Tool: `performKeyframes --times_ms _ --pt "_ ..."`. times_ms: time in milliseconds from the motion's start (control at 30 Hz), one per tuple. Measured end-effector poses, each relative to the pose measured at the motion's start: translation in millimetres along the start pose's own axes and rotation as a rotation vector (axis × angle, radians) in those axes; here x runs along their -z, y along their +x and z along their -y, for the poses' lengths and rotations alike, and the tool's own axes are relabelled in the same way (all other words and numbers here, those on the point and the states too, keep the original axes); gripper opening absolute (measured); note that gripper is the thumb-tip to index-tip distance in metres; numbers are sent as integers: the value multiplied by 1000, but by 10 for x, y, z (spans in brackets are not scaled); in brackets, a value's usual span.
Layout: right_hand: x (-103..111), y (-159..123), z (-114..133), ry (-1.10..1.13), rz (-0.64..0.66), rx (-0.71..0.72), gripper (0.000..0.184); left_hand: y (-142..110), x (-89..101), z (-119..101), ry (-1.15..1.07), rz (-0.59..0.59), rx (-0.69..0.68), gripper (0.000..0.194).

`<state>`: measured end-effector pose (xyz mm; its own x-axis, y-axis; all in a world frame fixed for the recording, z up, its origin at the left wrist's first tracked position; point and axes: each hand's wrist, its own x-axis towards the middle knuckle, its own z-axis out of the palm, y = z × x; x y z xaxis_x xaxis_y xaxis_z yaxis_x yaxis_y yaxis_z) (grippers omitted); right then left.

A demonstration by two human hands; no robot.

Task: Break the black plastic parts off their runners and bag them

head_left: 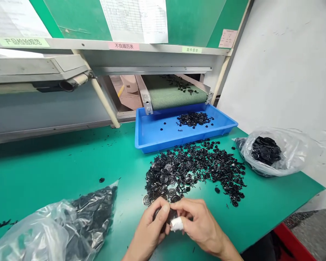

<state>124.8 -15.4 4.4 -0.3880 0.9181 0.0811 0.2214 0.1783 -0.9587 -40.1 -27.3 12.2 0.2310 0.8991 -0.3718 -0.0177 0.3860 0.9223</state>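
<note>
And here they are, black round pieces [172, 214] btwn the fingertips of both hands: left hand [154, 222] closed round them, thumb on top, right hand [200, 222] pinching from its side, exact no. hidden by fingers! Just beyond the grip, the big heap of black parts [195, 163], discs nearest, lying btwn hands and blue tray [163, 141], w/ more pieces inside; above that, conveyor belt [176, 90] w/ a scatter. Left of grip, a clear bag [49, 221] full of dark bits; far right, another bag [293, 154], mouth open, discs showing. Pose now: both forearms angle in from below, hands meeting over green tabletop [119, 145], rt thumb in white wrap [176, 224], rt index bent inward
</note>
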Motion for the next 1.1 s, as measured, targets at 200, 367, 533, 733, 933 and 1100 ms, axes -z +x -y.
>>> performKeyframes --times_ms 200,367,533,733,933,1100 --pt "-26 -80 33 -5 11 -114 16 -9 63 29 211 116 -106 41" --pt "-182 -126 -67 -90 -81 -73 16 -10 38 97 217 42 -125 41" --pt "-115 -44 -78 -184 -92 -50 23 28 -1 139 36 8 -75 38" --pt "120 128 53 -605 -58 92 38 123 108 61 -454 -58 -105 25" --pt "53 170 11 -763 43 38 28 141 158 -24 -698 -27 -56 22" --pt "86 187 -6 -714 59 85 42 145 174 -37 -802 19 -21 21"
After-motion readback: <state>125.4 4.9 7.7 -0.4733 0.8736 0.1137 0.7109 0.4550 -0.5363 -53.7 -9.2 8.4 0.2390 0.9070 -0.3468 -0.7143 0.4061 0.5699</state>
